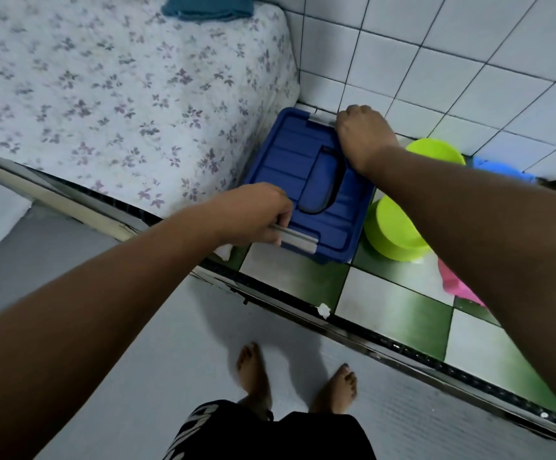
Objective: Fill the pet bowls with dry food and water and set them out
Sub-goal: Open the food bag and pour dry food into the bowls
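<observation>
A: How far along is the task being judged?

B: Hardly begun. The box [334, 257], likely for the dry food, is being kept closed by its lid [283, 161]. The near latch [298, 239], at 6 o'clock on the lid, is being grasped by the curled fingers of the left hand [256, 210]. The right hand [363, 134] is being laid at the end of the far latch [319, 118], at 1 o'clock. Its fingers are being hidden past the edge, so their hold cannot be told.

A: And the bowls?

B: The near bowl [399, 230] is being left on the floor [393, 303] at 3 o'clock of the box, just beside it. The far bowl [436, 151] is at 2 o'clock, by the wall [469, 61]. No food or water is being seen in either, so unlatching, filling, watering and setting out are all being left to do.

A: What is standing in the way?

B: The box is being hemmed in by the bed [120, 94] at 9 o'clock and the wall at 12. A pink thing [459, 283] is lying at 4 o'clock and a blue thing [499, 169] beyond the far bowl. The door track [303, 303] is being reached over.
</observation>
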A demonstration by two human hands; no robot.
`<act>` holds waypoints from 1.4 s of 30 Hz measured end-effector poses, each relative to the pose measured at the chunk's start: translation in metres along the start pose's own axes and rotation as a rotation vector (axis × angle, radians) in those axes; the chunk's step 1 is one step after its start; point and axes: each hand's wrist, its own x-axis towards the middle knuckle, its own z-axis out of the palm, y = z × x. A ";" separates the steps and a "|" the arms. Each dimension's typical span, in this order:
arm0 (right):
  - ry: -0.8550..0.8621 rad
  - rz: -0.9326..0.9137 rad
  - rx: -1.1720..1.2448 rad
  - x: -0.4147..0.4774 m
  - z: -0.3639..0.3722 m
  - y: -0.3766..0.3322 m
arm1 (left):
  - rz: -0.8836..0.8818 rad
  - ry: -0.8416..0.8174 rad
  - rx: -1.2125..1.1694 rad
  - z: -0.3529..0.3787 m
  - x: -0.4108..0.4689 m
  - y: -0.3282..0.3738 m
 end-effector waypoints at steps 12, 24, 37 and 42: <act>-0.023 0.137 0.336 0.004 0.004 0.012 | 0.029 0.088 -0.017 0.016 -0.015 -0.004; 0.214 0.785 1.229 -0.091 0.027 -0.055 | -0.440 0.382 -0.487 0.014 0.016 -0.007; 0.295 0.766 1.127 -0.093 -0.016 -0.047 | -0.351 0.560 -0.461 -0.010 0.013 0.009; 0.337 0.656 1.073 -0.056 -0.067 -0.052 | -0.348 0.684 -0.333 -0.064 -0.007 -0.017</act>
